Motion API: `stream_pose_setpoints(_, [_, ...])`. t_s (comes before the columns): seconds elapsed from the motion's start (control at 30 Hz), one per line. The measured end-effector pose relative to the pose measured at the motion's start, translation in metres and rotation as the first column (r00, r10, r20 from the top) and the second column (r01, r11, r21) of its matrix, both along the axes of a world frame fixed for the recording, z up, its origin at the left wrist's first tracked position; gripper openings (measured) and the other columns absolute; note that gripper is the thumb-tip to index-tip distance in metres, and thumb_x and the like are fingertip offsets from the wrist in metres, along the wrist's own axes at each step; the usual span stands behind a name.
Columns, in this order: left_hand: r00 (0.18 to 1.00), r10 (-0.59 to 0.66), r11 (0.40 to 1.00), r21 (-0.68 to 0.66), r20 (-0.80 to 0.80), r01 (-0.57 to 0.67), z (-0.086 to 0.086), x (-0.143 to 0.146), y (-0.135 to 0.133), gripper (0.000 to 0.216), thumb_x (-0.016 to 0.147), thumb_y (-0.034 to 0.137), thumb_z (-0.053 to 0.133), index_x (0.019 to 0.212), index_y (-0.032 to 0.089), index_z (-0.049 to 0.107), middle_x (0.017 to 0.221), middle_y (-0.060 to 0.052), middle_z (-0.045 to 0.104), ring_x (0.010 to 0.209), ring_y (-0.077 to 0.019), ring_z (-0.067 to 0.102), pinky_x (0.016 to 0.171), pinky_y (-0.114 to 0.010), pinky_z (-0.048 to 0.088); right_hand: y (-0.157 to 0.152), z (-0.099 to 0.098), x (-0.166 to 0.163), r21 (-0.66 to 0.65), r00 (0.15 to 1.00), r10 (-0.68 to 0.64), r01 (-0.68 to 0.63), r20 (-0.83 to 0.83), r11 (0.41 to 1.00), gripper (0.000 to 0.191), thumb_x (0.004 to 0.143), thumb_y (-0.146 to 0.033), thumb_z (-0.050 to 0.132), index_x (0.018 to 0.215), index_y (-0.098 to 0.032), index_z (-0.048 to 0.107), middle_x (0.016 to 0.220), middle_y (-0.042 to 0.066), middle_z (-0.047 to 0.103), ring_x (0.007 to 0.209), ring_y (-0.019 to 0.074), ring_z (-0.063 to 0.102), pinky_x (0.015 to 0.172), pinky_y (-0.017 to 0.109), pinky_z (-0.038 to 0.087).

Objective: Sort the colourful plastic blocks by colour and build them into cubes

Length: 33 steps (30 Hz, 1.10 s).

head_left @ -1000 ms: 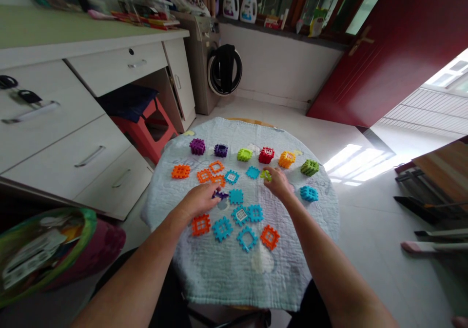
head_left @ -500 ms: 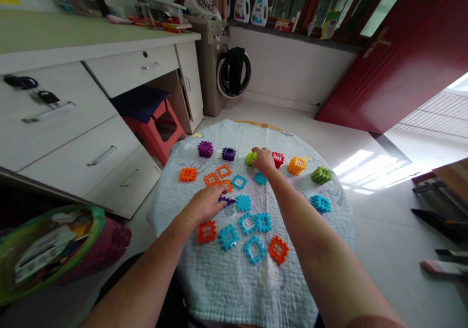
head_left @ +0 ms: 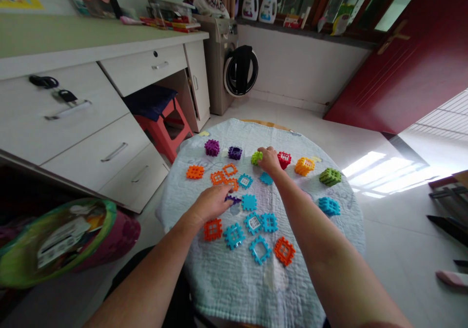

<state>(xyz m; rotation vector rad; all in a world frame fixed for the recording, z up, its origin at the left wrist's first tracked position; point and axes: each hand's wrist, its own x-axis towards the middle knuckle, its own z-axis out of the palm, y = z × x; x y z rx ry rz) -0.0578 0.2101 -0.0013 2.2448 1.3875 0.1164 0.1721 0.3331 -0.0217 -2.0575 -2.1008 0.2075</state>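
— Seeing what on the cloth (head_left: 244, 294), starting from the left?
— Got an orange stack (head_left: 195, 172), then the left hand (head_left: 214, 202), pinching a dark purple piece (head_left: 235, 200) just beside a blue square (head_left: 249, 202).
— And moving right?
— Found a lime stack (head_left: 256, 158), partly covered by the right hand (head_left: 269, 160); can't make out whether grasping a piece or only touching. Then a red stack (head_left: 284, 160), a yellow stack (head_left: 304, 166), a green stack (head_left: 330, 177).

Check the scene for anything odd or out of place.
No visible spill or damage. The washing machine's door hangs open, a black cloth draped over it. On the table, blue tiles and orange tiles lie loose, at odds with the sorted stacks behind.
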Motion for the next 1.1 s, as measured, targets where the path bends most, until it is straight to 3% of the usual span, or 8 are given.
stream_pose_setpoints(0.17, [1.0,0.003,1.0,0.022,0.013,-0.004,-0.001,0.0,-0.001,0.024,0.081,0.033,0.057,0.101,0.021,0.061,0.097,-0.005,0.068,0.087,-0.0201,0.062,0.072,-0.027,0.043,0.004,0.001,-0.001,-0.009,1.0,0.023,-0.023,0.003,1.0,0.047,0.078,-0.011,0.052,0.124,-0.017,0.057,0.111,0.014,0.055,0.101,0.0246,0.054,0.091,0.032,0.039])
stream_pose_setpoints(0.27, [1.0,0.007,1.0,0.029,0.011,-0.008,-0.002,0.001,-0.001,0.021,0.08,0.033,0.057,0.097,0.021,0.061,0.093,-0.005,0.068,0.084,-0.0199,0.062,0.07,-0.027,0.042,0.0,0.001,0.0,0.058,0.999,0.031,-0.03,-0.021,0.998,0.049,0.075,-0.014,0.056,0.124,-0.016,0.055,0.113,0.016,0.054,0.102,0.0275,0.053,0.093,0.038,0.039])
stream_pose_setpoints(0.47, [0.998,0.067,0.997,0.037,0.014,-0.068,-0.004,-0.017,0.012,0.018,0.077,0.024,0.057,0.094,0.02,0.061,0.091,-0.004,0.068,0.083,-0.0187,0.062,0.069,-0.026,0.043,-0.049,0.01,0.013,0.223,0.985,0.153,-0.133,-0.078,0.966,0.047,0.075,-0.021,0.059,0.123,-0.018,0.055,0.117,0.014,0.051,0.108,0.0294,0.048,0.094,0.044,0.04])
stream_pose_setpoints(0.67, [0.954,0.295,0.942,0.183,-0.047,-0.282,-0.008,-0.05,0.043,0.03,0.073,0.014,0.054,0.102,0.018,0.061,0.109,-0.007,0.065,0.101,-0.02,0.059,0.089,-0.028,0.043,-0.147,0.032,0.035,0.099,0.973,0.224,-0.218,-0.061,0.971,0.041,0.077,-0.026,0.061,0.118,-0.023,0.059,0.122,0.012,0.049,0.112,0.0296,0.048,0.094,0.044,0.043])
stream_pose_setpoints(0.83, [0.975,0.174,0.959,0.247,-0.135,-0.137,-0.02,-0.04,0.053,0.045,0.071,0.018,0.059,0.116,0.016,0.056,0.122,-0.011,0.058,0.113,-0.0249,0.051,0.101,-0.035,0.036,-0.219,0.041,0.039,-0.06,0.944,0.268,-0.284,-0.19,0.957,0.043,0.076,-0.026,0.063,0.119,-0.029,0.058,0.123,0.01,0.052,0.111,0.0282,0.05,0.096,0.046,0.043])
stream_pose_setpoints(0.97, [0.965,0.136,0.971,0.222,-0.222,-0.086,-0.03,-0.03,0.056,0.045,0.072,0.026,0.062,0.115,0.016,0.057,0.12,-0.011,0.058,0.113,-0.0269,0.049,0.099,-0.036,0.036,-0.241,0.025,0.033,-0.091,0.944,0.216,-0.245,-0.25,0.965,0.038,0.078,-0.024,0.06,0.116,-0.028,0.059,0.117,0.01,0.055,0.108,0.0264,0.053,0.095,0.044,0.044])
stream_pose_setpoints(1.1, [0.953,0.154,0.966,0.24,-0.26,-0.091,-0.035,-0.029,0.06,0.041,0.073,0.03,0.062,0.111,0.015,0.06,0.115,-0.012,0.059,0.108,-0.0264,0.052,0.098,-0.036,0.036,-0.234,0.002,0.034,-0.119,0.948,0.212,-0.245,-0.239,0.962,0.032,0.078,-0.02,0.059,0.11,-0.022,0.062,0.112,0.011,0.057,0.103,0.0236,0.056,0.094,0.039,0.045])
